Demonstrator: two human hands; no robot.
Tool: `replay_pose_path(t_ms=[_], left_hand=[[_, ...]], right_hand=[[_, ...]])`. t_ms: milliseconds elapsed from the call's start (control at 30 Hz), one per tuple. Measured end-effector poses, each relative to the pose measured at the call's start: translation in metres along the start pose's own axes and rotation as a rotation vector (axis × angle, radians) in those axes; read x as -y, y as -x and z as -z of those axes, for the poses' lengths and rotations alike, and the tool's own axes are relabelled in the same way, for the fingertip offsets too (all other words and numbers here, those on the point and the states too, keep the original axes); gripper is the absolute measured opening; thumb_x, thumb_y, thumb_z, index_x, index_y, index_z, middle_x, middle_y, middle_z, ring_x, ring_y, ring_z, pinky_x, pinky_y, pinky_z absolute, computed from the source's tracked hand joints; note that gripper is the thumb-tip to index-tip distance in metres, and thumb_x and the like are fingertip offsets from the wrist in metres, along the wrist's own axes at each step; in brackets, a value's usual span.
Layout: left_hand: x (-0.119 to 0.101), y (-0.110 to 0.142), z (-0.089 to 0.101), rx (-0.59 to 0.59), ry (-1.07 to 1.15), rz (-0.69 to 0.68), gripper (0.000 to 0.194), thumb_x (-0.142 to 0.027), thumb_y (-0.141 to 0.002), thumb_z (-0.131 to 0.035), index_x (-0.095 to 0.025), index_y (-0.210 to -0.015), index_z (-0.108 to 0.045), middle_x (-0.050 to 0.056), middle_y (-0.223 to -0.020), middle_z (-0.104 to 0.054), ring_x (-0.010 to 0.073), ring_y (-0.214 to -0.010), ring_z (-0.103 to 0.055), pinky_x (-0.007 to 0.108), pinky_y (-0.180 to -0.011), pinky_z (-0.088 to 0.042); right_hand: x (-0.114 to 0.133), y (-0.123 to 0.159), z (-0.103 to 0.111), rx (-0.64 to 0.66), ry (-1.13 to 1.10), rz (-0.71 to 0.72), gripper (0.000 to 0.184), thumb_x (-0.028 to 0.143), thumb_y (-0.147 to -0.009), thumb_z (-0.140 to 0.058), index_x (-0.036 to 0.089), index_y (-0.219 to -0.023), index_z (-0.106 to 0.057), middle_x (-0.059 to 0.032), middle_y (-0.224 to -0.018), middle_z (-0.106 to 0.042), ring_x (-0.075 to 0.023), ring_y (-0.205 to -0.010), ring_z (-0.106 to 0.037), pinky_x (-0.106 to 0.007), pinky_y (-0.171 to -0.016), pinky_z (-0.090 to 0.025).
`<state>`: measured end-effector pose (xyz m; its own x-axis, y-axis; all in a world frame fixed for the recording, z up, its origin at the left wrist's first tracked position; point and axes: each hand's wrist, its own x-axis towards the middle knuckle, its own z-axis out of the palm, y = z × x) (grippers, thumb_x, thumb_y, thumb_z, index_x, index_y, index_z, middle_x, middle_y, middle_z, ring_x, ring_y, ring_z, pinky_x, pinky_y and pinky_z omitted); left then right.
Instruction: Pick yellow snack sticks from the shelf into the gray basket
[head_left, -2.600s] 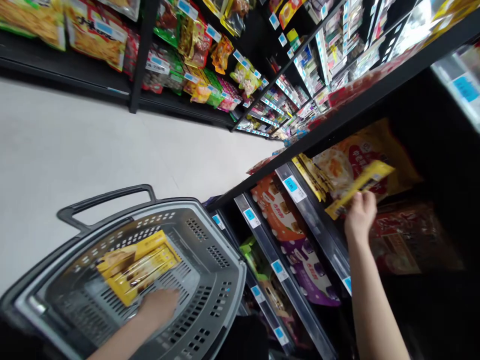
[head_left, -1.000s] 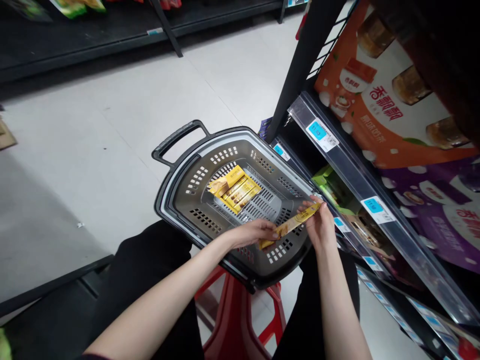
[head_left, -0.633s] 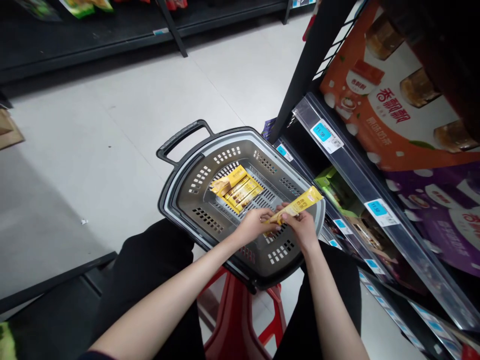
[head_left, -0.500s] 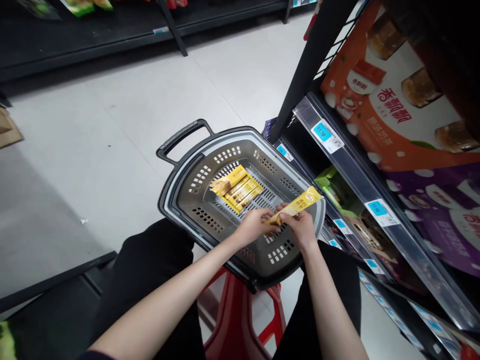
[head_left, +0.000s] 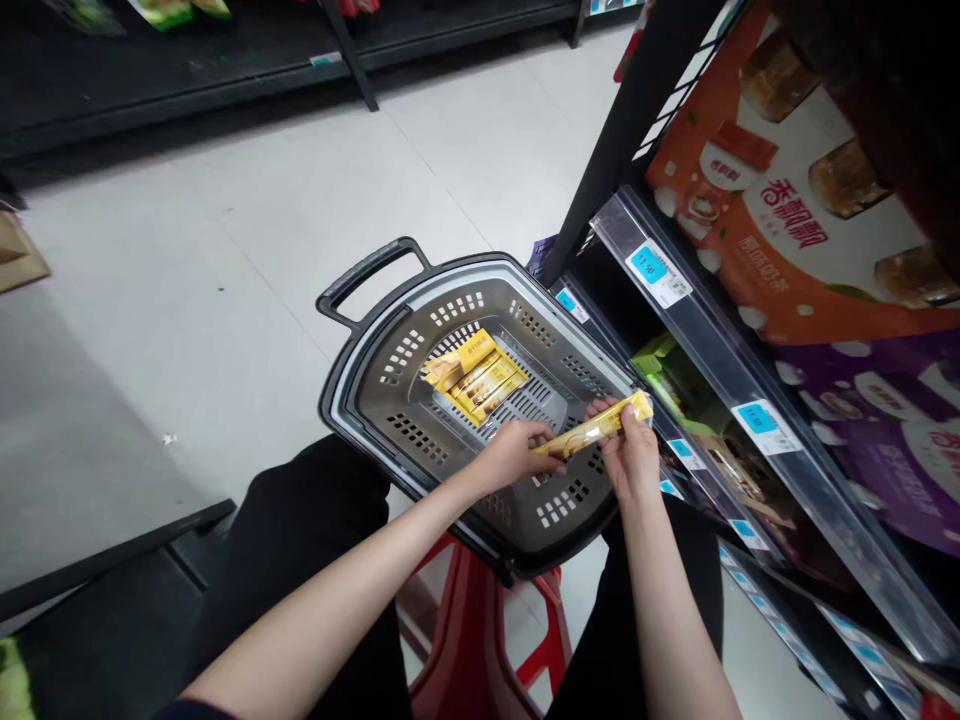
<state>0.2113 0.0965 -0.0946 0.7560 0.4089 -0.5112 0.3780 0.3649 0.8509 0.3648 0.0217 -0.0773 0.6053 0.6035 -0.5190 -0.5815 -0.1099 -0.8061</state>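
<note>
A long yellow stick packet (head_left: 589,430) is stretched between my two hands above a dark shopping basket (head_left: 401,430). My left hand (head_left: 521,450) pinches its lower left end. At the upper right end, my right hand (head_left: 630,450) grips it between thumb and fingers. Inside the basket, on its slotted floor, lies an opened yellow box (head_left: 480,375) with several more stick packets showing. The basket rests around my knees, its black handle (head_left: 371,275) folded out at the far left.
Shelves with price tags (head_left: 765,425) run close along my right, stacked with orange and purple cartons (head_left: 750,230). Below me is a red stool (head_left: 469,620). A black low shelf (head_left: 172,75) stands across the pale floor (head_left: 247,230).
My right hand has slid right along the stick packet to its far end, and the packet now lies flatter. My left hand keeps its end. The basket and box stay put.
</note>
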Motion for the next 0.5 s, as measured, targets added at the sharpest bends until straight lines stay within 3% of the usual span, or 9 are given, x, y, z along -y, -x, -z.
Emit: replay_pose_path(t_ms=[200,300,500], left_hand=[[-0.007,0.001,0.002,0.089,0.131,0.020,0.034,-0.045,-0.066,-0.065,-0.012,-0.074,-0.063,-0.003,-0.055,-0.059,0.0105,-0.047,-0.054,0.021,-0.046,-0.043],[-0.006,0.000,0.002,0.150,0.269,0.132,0.043,-0.052,-0.059,-0.068,-0.011,-0.073,-0.063,-0.001,-0.059,-0.063,0.0127,-0.048,-0.057,0.023,-0.045,-0.045],[0.001,-0.003,0.003,0.115,0.339,0.305,0.048,-0.051,-0.050,-0.074,-0.011,-0.074,-0.065,0.000,-0.061,-0.064,0.0143,-0.053,-0.060,0.026,-0.051,-0.049]], right_hand=[[-0.002,-0.005,0.005,-0.053,-0.043,-0.019,0.028,0.041,-0.068,-0.068,0.016,-0.081,-0.062,-0.0063,-0.080,-0.068,-0.0217,-0.088,-0.064,-0.041,-0.084,-0.050],[-0.007,-0.009,0.011,-0.067,-0.033,-0.088,0.023,0.038,-0.070,-0.066,0.017,-0.079,-0.062,-0.0053,-0.079,-0.069,-0.0202,-0.083,-0.065,-0.040,-0.081,-0.052],[-0.017,-0.015,0.015,-0.076,0.013,-0.171,0.020,0.038,-0.071,-0.065,0.020,-0.075,-0.060,-0.0034,-0.077,-0.068,-0.0193,-0.079,-0.066,-0.036,-0.072,-0.055]])
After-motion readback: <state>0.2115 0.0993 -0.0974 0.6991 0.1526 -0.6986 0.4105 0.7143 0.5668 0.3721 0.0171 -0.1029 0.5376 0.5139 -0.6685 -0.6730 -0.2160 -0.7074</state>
